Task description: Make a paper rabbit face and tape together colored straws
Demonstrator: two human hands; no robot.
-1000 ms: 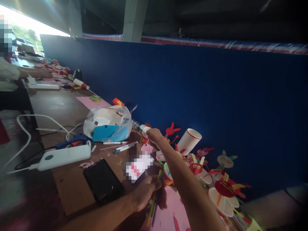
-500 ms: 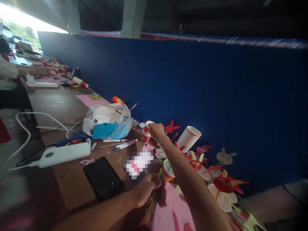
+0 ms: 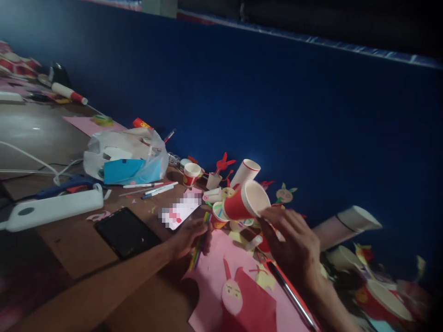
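My right hand (image 3: 296,236) grips a red-and-white paper cup (image 3: 238,203) by its rim side, its mouth tilted toward the upper right. Several thin coloured straws (image 3: 198,256), yellow, green and purple, are closed in my left hand (image 3: 189,236). Below the hands lies pink paper (image 3: 211,281), with a red paper piece (image 3: 258,302) bearing a drawn face on it. A pair of red-handled scissors (image 3: 292,295) rests beneath my right wrist, partly covered. Just behind the straws, a paper cup (image 3: 218,220) holding straws stands on the table.
At left are a white power strip (image 3: 55,210), a black tablet (image 3: 126,233) and several pens (image 3: 159,190). Farther back sits a plastic bag (image 3: 92,157) of paper scraps. A small cup (image 3: 191,175) and a cup stack (image 3: 246,171) stand by the blue partition (image 3: 221,92). Paper-figure cups crowd the right.
My right hand has lifted a paper cup from the back of the table and brought it nearer, to the right. My left hand still holds the straws. The view has turned right.
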